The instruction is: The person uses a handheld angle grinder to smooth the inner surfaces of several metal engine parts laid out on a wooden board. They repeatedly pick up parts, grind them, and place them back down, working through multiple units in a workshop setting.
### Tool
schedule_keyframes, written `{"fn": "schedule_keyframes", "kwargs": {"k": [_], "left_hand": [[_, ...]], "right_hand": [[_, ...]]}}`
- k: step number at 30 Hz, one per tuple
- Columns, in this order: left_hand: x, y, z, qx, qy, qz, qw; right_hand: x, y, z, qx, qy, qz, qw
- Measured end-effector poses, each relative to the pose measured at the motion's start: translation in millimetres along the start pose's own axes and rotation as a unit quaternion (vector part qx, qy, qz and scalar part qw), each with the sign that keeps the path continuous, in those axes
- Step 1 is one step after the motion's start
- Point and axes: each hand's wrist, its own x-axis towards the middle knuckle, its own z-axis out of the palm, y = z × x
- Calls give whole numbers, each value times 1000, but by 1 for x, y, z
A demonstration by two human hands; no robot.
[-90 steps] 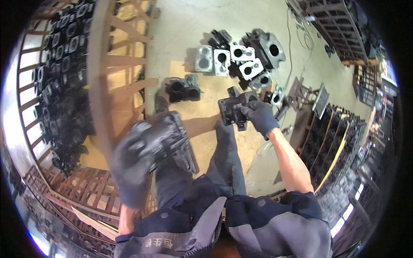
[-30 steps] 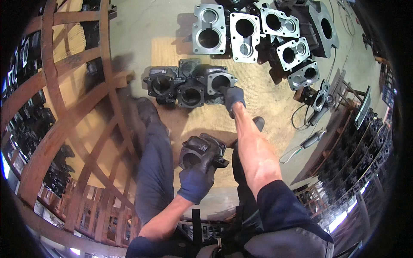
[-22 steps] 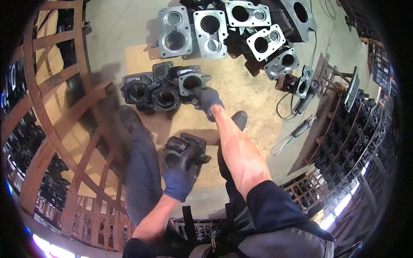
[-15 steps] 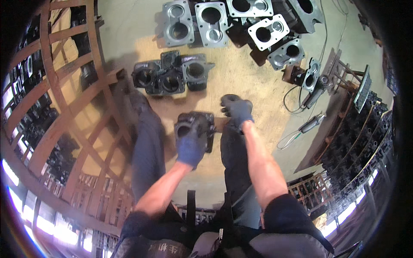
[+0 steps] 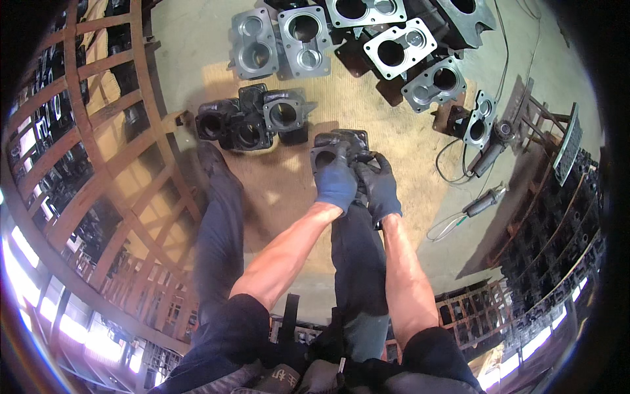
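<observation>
Both my hands wear dark gloves with blue cuffs and meet at a dark metal casting [image 5: 323, 157] with a round bore, in front of my right knee. My left hand [image 5: 336, 180] grips the casting from the near side, its fingers reaching over the top. Against the casting's right side, my right hand [image 5: 377, 184] is closed with its fingers bent around the edge. The fingers and gloves hide much of the casting's right half. Beyond it to the left stand several similar dark castings [image 5: 249, 131] in a cluster, one with a bare machined flange [image 5: 284, 115].
Castings with shiny machined flange plates [image 5: 304, 43] stand along the far side. On the right lie two corded power tools [image 5: 484, 202], [image 5: 489, 157] near a small metal stand [image 5: 567, 144]. A brown metal rack [image 5: 105, 62] flanks my left leg. Corrugated cardboard [image 5: 289, 217] covers the floor.
My left hand has moved the casting up and to the right. My right hand, earlier apart from it, has come down and left onto its right side.
</observation>
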Motion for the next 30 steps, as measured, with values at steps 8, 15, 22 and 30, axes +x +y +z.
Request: {"fn": "schedule_keyframes", "kwargs": {"k": [8,15,22,30], "left_hand": [[45,13,14,197,-79,361,908],[105,-21,52,68,-31,487,870],[97,-65,64,7,-238,190,953],[35,-50,-11,316,-107,476,814]], "right_hand": [[18,-27,-44,-187,170,-82,964],[79,7,-28,-75,51,44,995],[95,28,-3,-235,101,30,966],[115,12,14,-585,54,-19,809]]}}
